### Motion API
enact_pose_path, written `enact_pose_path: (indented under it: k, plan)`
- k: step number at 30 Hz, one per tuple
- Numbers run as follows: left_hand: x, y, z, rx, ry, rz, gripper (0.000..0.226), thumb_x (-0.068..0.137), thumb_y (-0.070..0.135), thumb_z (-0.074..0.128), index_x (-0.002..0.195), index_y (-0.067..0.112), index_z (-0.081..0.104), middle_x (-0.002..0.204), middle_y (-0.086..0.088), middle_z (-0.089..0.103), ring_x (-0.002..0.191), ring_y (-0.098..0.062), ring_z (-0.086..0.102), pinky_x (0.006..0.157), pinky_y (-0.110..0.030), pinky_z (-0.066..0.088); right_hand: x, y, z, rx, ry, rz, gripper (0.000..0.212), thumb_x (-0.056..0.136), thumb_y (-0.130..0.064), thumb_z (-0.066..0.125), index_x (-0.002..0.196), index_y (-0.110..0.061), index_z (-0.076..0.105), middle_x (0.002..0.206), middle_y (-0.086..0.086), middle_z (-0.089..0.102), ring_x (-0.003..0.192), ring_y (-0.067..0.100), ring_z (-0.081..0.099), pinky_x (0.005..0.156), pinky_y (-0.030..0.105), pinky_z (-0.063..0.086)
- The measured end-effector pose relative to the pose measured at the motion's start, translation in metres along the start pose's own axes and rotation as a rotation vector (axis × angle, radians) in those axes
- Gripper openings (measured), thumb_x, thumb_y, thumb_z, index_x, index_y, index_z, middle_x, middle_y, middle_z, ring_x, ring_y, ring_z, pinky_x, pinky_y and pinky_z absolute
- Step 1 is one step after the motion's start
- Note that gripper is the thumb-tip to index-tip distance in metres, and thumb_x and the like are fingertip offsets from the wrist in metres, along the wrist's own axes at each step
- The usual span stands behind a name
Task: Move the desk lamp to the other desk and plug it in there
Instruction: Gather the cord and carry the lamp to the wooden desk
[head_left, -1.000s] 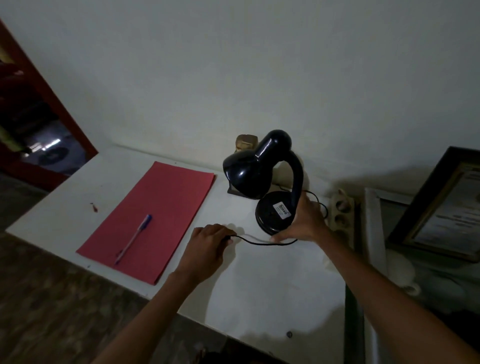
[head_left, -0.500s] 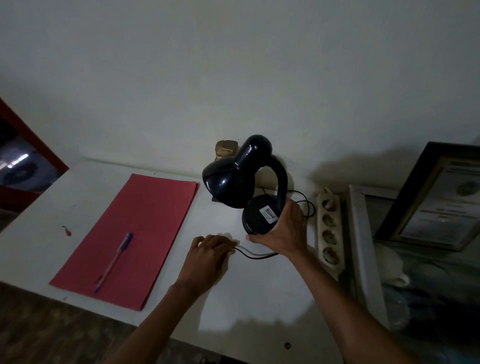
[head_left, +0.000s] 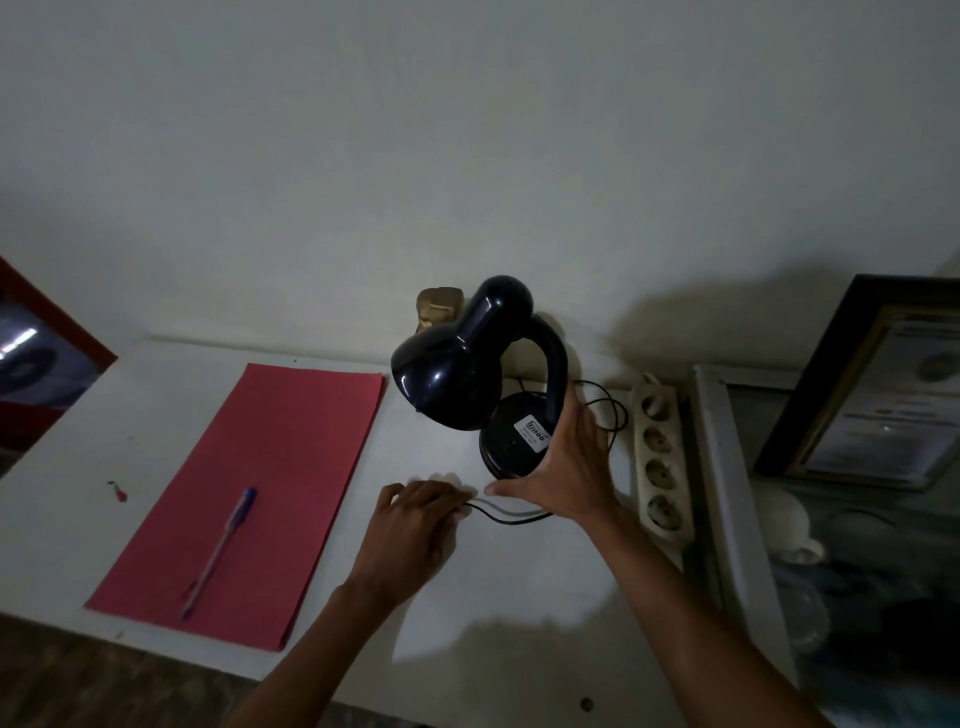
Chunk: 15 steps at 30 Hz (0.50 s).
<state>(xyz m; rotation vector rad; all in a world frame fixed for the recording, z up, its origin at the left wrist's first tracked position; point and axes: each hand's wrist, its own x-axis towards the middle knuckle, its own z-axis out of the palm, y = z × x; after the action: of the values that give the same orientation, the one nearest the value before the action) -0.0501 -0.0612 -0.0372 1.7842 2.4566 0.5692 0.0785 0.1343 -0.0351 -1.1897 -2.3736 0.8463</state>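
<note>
A black desk lamp (head_left: 467, 374) with a curved neck and a round base stands near the back of a white desk (head_left: 509, 613). My right hand (head_left: 563, 467) wraps the right side of its base. My left hand (head_left: 415, 525) is closed around the lamp's black cord (head_left: 511, 518), and whatever is inside the fist is hidden. More cord loops behind the base. A white power strip (head_left: 661, 462) with several sockets lies along the desk's right edge, just right of my right hand.
A red folder (head_left: 275, 478) with a blue pen (head_left: 221, 551) on it lies on the left half of the desk. A small tan figurine (head_left: 439, 306) stands behind the lamp by the wall. A framed certificate (head_left: 883, 395) leans over a glass-topped unit at the right.
The view has shifted a little, so the desk sits lower and more to the left. Both hands keep their hold on the lamp base and the cord.
</note>
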Motion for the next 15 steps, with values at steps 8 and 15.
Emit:
enact_pose_path:
  k: [8,15]
  plan:
    - [0.007,0.000,0.001,-0.016,-0.010,0.009,0.027,0.097,0.029,0.051,0.120,0.033,0.063,0.119,0.011,0.066,0.105,-0.011,0.060,0.088,-0.037,0.045,0.011,-0.007,0.002,-0.100,-0.025,0.047,0.168,0.016,-0.088,0.074,0.154,-0.027,0.001,0.155,0.007,0.033,0.143,0.029,0.035,0.116,0.049,0.037]
    - [0.012,0.003,0.002,-0.055,0.003,-0.015,0.026,0.097,0.031,0.050,0.119,0.034,0.064,0.117,0.014,0.066,0.103,-0.009,0.059,0.088,-0.037,0.044,0.020,-0.008,-0.006,-0.193,-0.104,0.020,0.154,0.019,-0.088,0.073,0.143,-0.024,0.008,0.149,0.008,0.035,0.138,0.031,0.036,0.112,0.046,0.034]
